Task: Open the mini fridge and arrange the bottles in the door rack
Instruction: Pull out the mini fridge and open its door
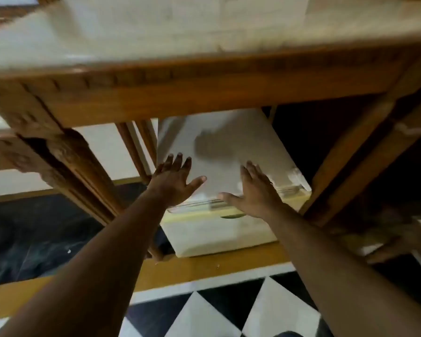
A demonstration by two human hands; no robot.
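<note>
A person reaches both bare arms under a carved brown wooden desk with a pale stone top (204, 93) toward a small white mini fridge (229, 147) that stands beneath it, between the desk's legs, on a yellow-edged ledge of the floor. The left hand (173, 181) is spread flat, fingers fanned and thumb out to the right, its grip released and holding nothing; it hovers at the fridge's left edge, and whether the fingertips touch the white surface cannot be told through the blur. The right hand (255, 193) is likewise opened wide, palm down, grip released, lying over the near right part of the white panel just beside a clear plastic rail (284, 190) that runs across the fridge's near face. A grey shadow of a hand falls on the white panel, farther in than the two hands. Below the rail the cream-coloured lower part of the fridge (216, 237) shows a small dark green mark. To the right of the fridge the space under the desk is dark. In the near foreground lies a black-and-white diamond-patterned tiled floor (229, 317), and to the left a dark marbled floor slab (34, 239). No bottles can be made out in the blurred view
</note>
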